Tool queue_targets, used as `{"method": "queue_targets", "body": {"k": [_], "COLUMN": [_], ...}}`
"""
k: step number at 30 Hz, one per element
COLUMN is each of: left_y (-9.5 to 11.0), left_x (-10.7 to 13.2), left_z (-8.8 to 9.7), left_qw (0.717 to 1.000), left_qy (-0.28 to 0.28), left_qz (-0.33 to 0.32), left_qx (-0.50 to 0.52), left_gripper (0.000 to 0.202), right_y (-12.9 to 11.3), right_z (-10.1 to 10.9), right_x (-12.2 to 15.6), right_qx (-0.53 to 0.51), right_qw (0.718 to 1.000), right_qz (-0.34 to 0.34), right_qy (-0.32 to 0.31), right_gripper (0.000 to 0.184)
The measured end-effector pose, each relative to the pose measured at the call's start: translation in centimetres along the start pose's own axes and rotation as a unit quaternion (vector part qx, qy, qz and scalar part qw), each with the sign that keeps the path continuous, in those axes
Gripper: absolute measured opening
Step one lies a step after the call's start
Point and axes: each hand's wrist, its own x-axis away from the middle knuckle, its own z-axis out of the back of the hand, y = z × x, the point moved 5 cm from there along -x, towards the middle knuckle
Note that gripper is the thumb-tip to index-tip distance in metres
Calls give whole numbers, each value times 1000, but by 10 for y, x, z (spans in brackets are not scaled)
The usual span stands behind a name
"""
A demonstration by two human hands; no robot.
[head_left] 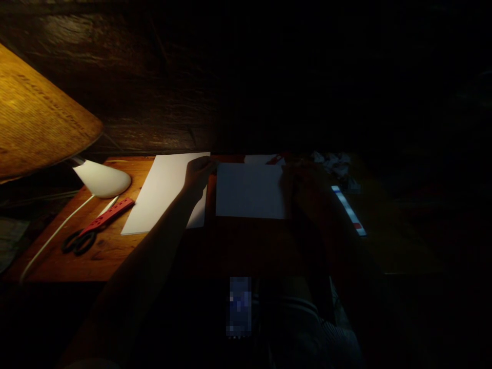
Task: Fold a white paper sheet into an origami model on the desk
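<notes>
Pinches small white sheet (249, 190) by upper corner with left hand (198, 170), right of lamp (102, 179); cannot tell grip of shadowed right hand (304, 180). Looks light, easily creased; best held by edges.

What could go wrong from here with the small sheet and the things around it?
1. The right hand is in deep shadow at the small sheet's right side, so a crease or poor grip might go unnoticed.
2. The left arm reaches across the large paper and could shift or wrinkle it.
3. The lamp's white cord runs toward the table's front edge, where a sleeve or elbow might snag it.
</notes>
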Motion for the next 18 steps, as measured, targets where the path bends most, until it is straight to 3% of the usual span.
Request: {"method": "queue_targets", "body": {"k": [4,8,11,14,18], "left_y": [-3,-1,0,-3,-7], "left_x": [0,8,13,13,10], "left_z": [-2,-15,-22,-24,-17], "left_qw": [997,976,965,970,984], "left_qy": [-12,-128,-181,-175,-106], "left_qz": [30,64,85,93,111], "left_qx": [75,167,171,144,93], "left_gripper": [19,40,59,46,26], "right_y": [4,11,14,18,20], "right_z": [-2,-5,-4,-5,-15], "right_x": [-5,-10,-13,-13,-4], "right_qx": [-18,1,41,42,32], "right_qw": [1000,1000,999,999,994], "right_qz": [-1,3,17,4,-7], "right_qy": [9,8,7,-17,-102], "right_gripper": [20,14,16,23,46]}}
